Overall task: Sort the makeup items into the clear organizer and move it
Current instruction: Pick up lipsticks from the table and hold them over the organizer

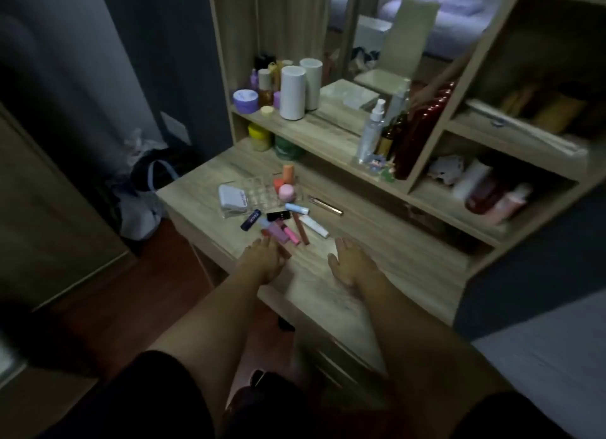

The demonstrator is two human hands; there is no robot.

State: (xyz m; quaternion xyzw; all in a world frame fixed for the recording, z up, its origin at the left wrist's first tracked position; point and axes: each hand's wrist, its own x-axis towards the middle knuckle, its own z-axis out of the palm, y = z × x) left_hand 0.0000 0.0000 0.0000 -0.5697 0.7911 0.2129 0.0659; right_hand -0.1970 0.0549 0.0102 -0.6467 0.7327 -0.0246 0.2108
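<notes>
A clear organizer (259, 193) stands on the wooden vanity top (377, 242), holding a pink jar (286, 192) and an orange tube (288, 173). A white compact (232, 200) lies against its left side. In front of it lie several loose makeup tubes: a dark purple one (250, 219), a black one (278, 215), a light blue one (296, 208), a white one (314, 226), pink ones (284, 233) and a brown pencil (301, 229). A rose-gold tube (326, 206) lies to the right. My left hand (264, 258) rests flat, fingertips touching a reddish stick (284, 252). My right hand (349, 263) lies flat and holds nothing.
On the shelf above stand white cylinders (292, 93), a purple jar (245, 100), small bottles, a spray bottle (372, 130) and a red bottle (416, 134). Yellow (260, 137) and green (288, 147) jars sit under it. Cubbies with items are at right. A bag (154, 176) lies on the floor at left.
</notes>
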